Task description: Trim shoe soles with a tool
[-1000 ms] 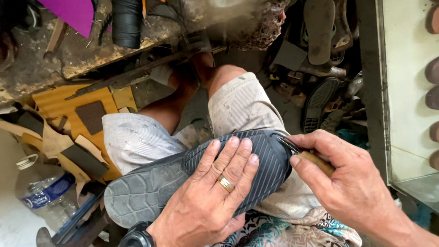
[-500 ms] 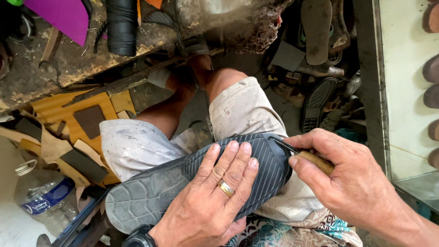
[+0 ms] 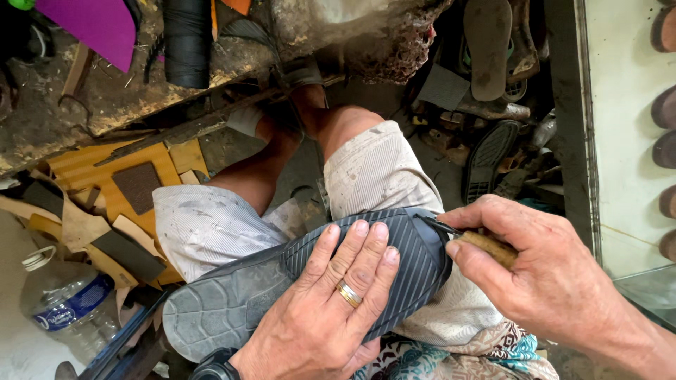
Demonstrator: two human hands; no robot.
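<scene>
Dark grey rubber sandal sole (image 3: 282, 295) with a ribbed front and a blocky tread at the heel lies upside down across the person's lap, on the pale striped shorts (image 3: 211, 225). Since a second ago it has barely shifted: the left hand (image 3: 331, 317), with a gold ring (image 3: 348, 294) on one finger, still presses flat and open on the ribbed part, pinning it down. The right hand (image 3: 542, 281) stays closed around a wooden-handled tool (image 3: 489, 246), whose dark tip (image 3: 436, 226) meets the sole's edge at the toe end, as before. Only the view has drifted a little. I judge the edge work at the toe to be continuing, not finished. A plastic water bottle (image 3: 63, 302) stands on the floor at lower left, below the cluttered, glue-stained bench (image 3: 105, 105).
</scene>
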